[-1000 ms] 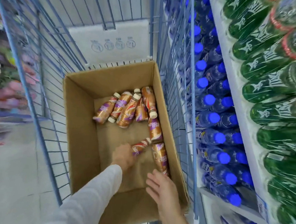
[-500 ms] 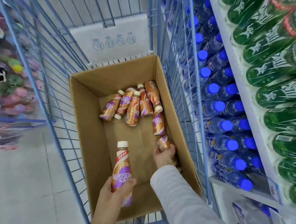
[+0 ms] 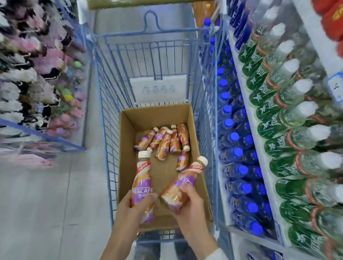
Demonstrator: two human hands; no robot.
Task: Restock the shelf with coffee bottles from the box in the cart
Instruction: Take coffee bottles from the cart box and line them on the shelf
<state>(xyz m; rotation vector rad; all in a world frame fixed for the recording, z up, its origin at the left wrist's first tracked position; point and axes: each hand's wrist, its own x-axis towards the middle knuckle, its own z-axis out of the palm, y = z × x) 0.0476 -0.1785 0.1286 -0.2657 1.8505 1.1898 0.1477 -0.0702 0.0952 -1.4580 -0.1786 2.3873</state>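
An open cardboard box [image 3: 126, 147] sits in the blue wire cart [image 3: 105, 126]. Several brown-and-purple coffee bottles [image 3: 164, 141] lie on its floor at the far end. My left hand [image 3: 134, 209] grips one coffee bottle [image 3: 142, 180] upright by its lower body, above the box's near left corner. My right hand [image 3: 190, 208] holds a second coffee bottle [image 3: 183, 184] by its base, tilted with its cap pointing up and to the right. Both bottles are lifted above the box floor.
On the right, shelves [image 3: 247, 106] carry rows of blue-capped bottles [image 3: 233, 153] low down and green-labelled clear bottles [image 3: 286, 124] above, close to the cart's side. Racks of soft goods [image 3: 30, 72] line the left. Grey floor [image 3: 33, 202] lies between them and the cart.
My right hand has picked a bottle off the box floor and raised it. My left hand keeps its bottle lifted. The view has tipped up, showing more of the cart and aisle.
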